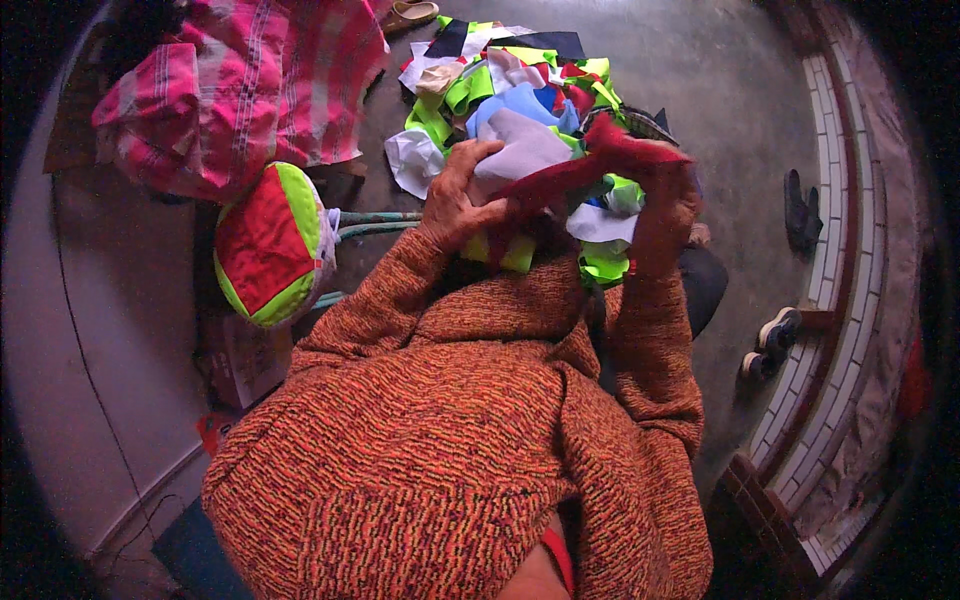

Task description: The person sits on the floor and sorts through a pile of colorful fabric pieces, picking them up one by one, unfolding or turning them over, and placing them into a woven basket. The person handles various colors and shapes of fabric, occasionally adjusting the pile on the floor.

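A strip of red cloth (pixel 570 177) is stretched between my two hands over my lap. My left hand (pixel 458 198) has its thumb and fingers at the strip's left end, beside a pale lavender cloth piece (pixel 525 145). Raised a little higher, my right hand (pixel 668 205) grips the strip's other end, where the fabric bunches and folds over; its fingertips are partly hidden by it. Beneath and beyond the hands is a heap of fabric scraps (pixel 465 92) in neon green, white, blue, black and red. Some green and white scraps (pixel 603 228) lie close to my right wrist.
At left sits a round red-and-green padded cushion (pixel 265 240) by greenish metal tubes (pixel 375 226). Pink checked fabric (pixel 240 95) covers something at the far left. Dark shoes (pixel 772 340) stand at the right by a white-tiled step (pixel 825 200). A tan slipper (pixel 410 14) lies at the far edge.
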`<state>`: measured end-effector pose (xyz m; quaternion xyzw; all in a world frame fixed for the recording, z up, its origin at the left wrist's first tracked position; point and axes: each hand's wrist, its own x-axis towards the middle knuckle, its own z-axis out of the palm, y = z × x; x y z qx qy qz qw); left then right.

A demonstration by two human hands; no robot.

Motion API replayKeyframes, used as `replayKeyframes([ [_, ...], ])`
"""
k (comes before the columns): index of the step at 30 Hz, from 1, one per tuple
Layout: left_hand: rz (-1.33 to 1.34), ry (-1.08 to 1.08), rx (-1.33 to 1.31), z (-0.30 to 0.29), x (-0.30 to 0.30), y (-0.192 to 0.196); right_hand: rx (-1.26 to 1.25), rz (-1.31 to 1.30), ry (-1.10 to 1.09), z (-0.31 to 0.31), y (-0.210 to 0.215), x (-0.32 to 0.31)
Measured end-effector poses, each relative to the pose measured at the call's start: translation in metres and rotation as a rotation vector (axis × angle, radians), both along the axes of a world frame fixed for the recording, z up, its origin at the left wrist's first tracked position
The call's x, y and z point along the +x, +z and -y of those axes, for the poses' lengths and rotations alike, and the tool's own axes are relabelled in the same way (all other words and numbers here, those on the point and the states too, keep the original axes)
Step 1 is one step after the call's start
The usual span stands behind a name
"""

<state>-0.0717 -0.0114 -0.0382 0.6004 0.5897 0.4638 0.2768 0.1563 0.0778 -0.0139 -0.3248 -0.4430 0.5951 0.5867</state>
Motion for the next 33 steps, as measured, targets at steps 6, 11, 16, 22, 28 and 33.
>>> replayKeyframes([
  [6, 0.081, 0.035, -0.027, 0.0, -0.001, -0.01, -0.061, -0.18, -0.152, -0.011, 0.036, 0.052],
  [11, 0.107, 0.034, -0.01, -0.001, 0.0, -0.011, 0.019, 0.016, -0.316, -0.031, 0.029, 0.106],
  [16, 0.108, 0.045, 0.004, -0.002, 0.0, -0.015, -0.049, 0.591, -0.299, -0.042, -0.025, 0.094],
  [22, 0.086, 0.056, 0.019, -0.003, -0.001, -0.02, 0.442, 0.786, 0.133, 0.003, -0.001, 0.003],
  [28, 0.446, 0.018, -0.054, 0.001, -0.001, -0.031, 0.802, 1.127, 0.091, 0.033, -0.009, -0.045],
  [33, 0.255, -0.022, 0.013, 0.0, -0.002, -0.02, 0.771, 1.116, 0.053, 0.027, -0.02, -0.041],
])
